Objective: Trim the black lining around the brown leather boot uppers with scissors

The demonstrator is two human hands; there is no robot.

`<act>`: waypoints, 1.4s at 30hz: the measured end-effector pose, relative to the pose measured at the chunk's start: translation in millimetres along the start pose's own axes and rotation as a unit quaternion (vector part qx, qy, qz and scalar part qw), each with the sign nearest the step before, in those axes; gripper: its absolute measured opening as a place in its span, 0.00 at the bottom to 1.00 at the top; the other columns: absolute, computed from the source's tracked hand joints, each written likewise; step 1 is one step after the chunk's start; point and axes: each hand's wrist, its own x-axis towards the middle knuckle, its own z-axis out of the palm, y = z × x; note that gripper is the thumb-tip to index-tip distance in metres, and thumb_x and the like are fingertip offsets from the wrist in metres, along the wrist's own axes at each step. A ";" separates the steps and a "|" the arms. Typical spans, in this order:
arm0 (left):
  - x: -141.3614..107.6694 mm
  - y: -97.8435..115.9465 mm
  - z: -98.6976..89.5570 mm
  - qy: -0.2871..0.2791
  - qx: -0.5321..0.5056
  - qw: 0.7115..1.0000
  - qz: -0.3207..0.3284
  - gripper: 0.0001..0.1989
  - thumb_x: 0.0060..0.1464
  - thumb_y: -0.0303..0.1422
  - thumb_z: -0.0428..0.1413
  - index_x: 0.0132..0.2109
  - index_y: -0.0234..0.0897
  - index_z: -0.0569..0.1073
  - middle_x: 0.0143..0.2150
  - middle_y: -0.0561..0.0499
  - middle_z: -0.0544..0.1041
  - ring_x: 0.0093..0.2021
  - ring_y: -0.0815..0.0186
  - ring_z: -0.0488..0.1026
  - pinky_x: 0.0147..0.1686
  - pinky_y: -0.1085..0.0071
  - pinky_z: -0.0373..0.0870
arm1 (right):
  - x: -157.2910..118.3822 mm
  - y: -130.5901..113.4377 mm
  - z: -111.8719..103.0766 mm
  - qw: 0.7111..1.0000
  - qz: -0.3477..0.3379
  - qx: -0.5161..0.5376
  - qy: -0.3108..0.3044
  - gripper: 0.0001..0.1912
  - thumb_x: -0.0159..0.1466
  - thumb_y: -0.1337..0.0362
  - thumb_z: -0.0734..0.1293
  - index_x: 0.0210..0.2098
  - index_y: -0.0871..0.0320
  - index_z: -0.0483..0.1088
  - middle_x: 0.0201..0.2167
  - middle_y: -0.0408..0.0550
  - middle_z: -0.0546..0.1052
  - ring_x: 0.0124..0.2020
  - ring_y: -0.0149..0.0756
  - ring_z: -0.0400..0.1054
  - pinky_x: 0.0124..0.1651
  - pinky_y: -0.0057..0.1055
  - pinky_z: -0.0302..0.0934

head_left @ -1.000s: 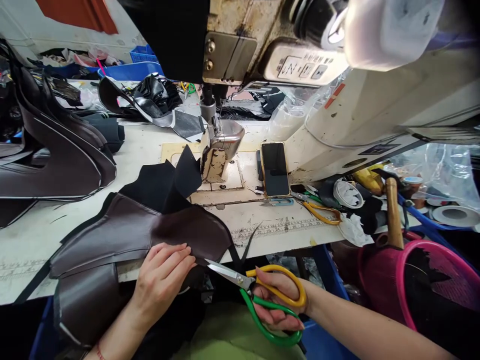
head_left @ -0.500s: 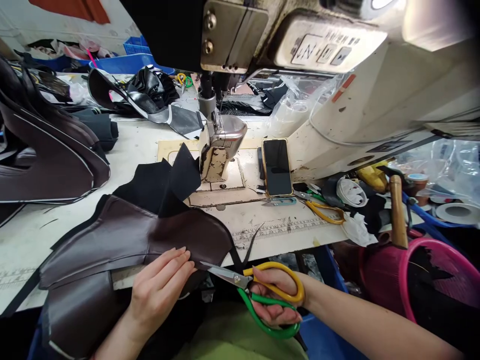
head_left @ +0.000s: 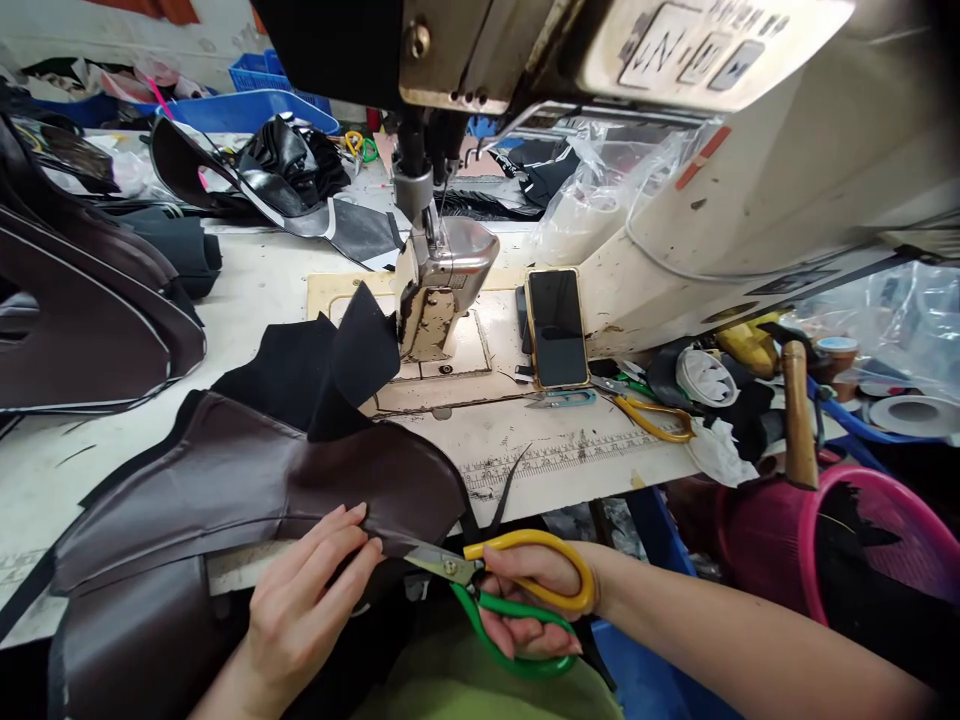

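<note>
Closest to me, the person's right hand [head_left: 529,600] is wrapped around a pair of scissors [head_left: 451,567], thumb in the yellow loop and fingers curled through the green one. The blades point left, meeting the lower edge of a brown leather piece [head_left: 187,480]; I can't make out how far apart they stand. The left hand [head_left: 311,600] lies on that edge, just beside the blade tips, fingers stretched out and held together; its thumb is hidden, so I can't tell if it pinches the leather.

The leather lies across the front of the table [head_left: 420,435], partly hanging over, with black cloth [head_left: 277,370] showing beyond it. Off to the right sits a pink basket [head_left: 806,545]. Farther in, small snips [head_left: 566,399] lie below a phone [head_left: 556,330], with a second pair of scissors [head_left: 656,418] near them. The sewing machine [head_left: 450,260] stands past the cloth. At the far end, black pieces [head_left: 292,165] lie heaped in front of a blue tray [head_left: 236,112].
</note>
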 end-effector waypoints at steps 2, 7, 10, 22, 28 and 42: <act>-5.7 3.3 0.6 -0.003 0.000 1.000 -0.017 0.13 0.54 0.14 0.54 0.43 0.32 0.76 0.42 0.45 0.74 0.53 0.58 0.73 0.56 0.58 0.72 | 1.5 0.3 3.7 1.000 0.010 -0.011 0.008 0.37 0.57 0.32 0.61 0.29 0.66 0.70 0.14 0.36 0.60 0.09 0.26 0.55 0.06 0.24 0.53; -16.5 26.2 3.7 0.020 0.044 0.985 -0.165 0.15 0.52 0.15 0.55 0.41 0.38 0.76 0.45 0.46 0.68 0.59 0.48 0.68 0.59 0.42 0.64 | -4.6 -8.4 30.1 0.982 0.006 -0.124 0.143 0.34 0.59 0.35 0.62 0.25 0.64 0.69 0.12 0.37 0.60 0.09 0.24 0.53 0.09 0.21 0.53; -19.4 37.8 5.2 0.036 0.049 0.978 -0.201 0.15 0.53 0.15 0.54 0.41 0.38 0.74 0.46 0.46 0.67 0.60 0.48 0.67 0.59 0.44 0.65 | -3.0 -13.8 44.0 0.969 0.001 -0.160 0.190 0.33 0.59 0.36 0.63 0.26 0.65 0.70 0.12 0.37 0.60 0.10 0.23 0.54 0.11 0.19 0.52; -19.4 41.8 -2.2 -0.014 0.053 0.968 -0.243 0.11 0.57 0.20 0.52 0.43 0.39 0.71 0.62 0.35 0.65 0.62 0.47 0.64 0.51 0.47 0.66 | 20.3 -1.3 45.9 0.977 -0.010 -0.090 0.192 0.34 0.59 0.36 0.62 0.25 0.66 0.70 0.11 0.36 0.59 0.08 0.22 0.51 0.08 0.20 0.49; -18.7 46.5 -2.6 -0.020 0.046 0.958 -0.284 0.10 0.58 0.22 0.52 0.41 0.42 0.72 0.61 0.38 0.66 0.66 0.42 0.56 0.51 0.42 0.61 | 29.6 0.5 43.2 0.987 -0.004 -0.038 0.157 0.35 0.56 0.33 0.63 0.24 0.64 0.69 0.11 0.36 0.59 0.08 0.22 0.50 0.07 0.20 0.49; -18.5 48.9 -11.8 -0.043 0.010 0.953 -0.298 0.10 0.58 0.20 0.51 0.40 0.41 0.70 0.64 0.38 0.61 0.66 0.42 0.50 0.51 0.39 0.59 | 36.1 -8.1 52.7 0.984 -0.002 -0.019 0.176 0.33 0.59 0.36 0.63 0.24 0.65 0.69 0.10 0.35 0.58 0.06 0.21 0.47 0.07 0.18 0.47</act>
